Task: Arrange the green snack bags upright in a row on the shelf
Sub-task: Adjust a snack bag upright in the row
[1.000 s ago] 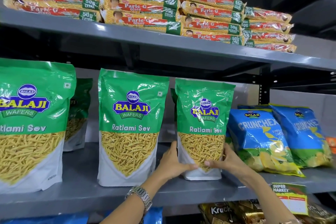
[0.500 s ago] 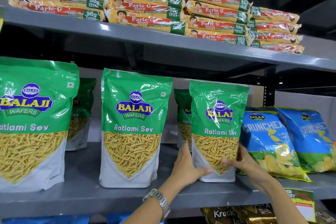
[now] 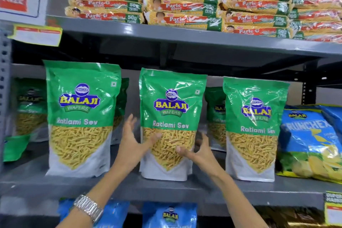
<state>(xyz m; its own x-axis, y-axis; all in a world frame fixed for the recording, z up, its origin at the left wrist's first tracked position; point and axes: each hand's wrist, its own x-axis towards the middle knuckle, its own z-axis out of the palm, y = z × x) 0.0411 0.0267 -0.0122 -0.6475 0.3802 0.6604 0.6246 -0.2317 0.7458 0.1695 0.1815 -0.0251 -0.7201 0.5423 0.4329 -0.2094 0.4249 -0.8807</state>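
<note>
Three green Balaji Ratlami Sev bags stand upright in a front row on the grey shelf [image 3: 166,189]: a left bag [image 3: 81,116], a middle bag [image 3: 172,109] and a right bag [image 3: 256,135]. My left hand [image 3: 132,144] is at the middle bag's left edge, fingers spread, thumb over its front. At the bag's right edge my right hand [image 3: 200,151] has its thumb on the front and its fingers apart. Neither hand is closed on the bag. More green bags [image 3: 214,116] stand behind the row.
A green bag [image 3: 14,146] lies low at the far left of the shelf. Blue Crunchex bags [image 3: 311,140] lean right of the green row. Parle-G packs [image 3: 181,2] are stacked on the shelf above. Blue bags [image 3: 170,214] sit below. A price tag [image 3: 333,211] hangs at the right.
Both hands let go of the right bag, which now stands beside the blue bags, and moved left to the middle bag. The view shifted left and closer.
</note>
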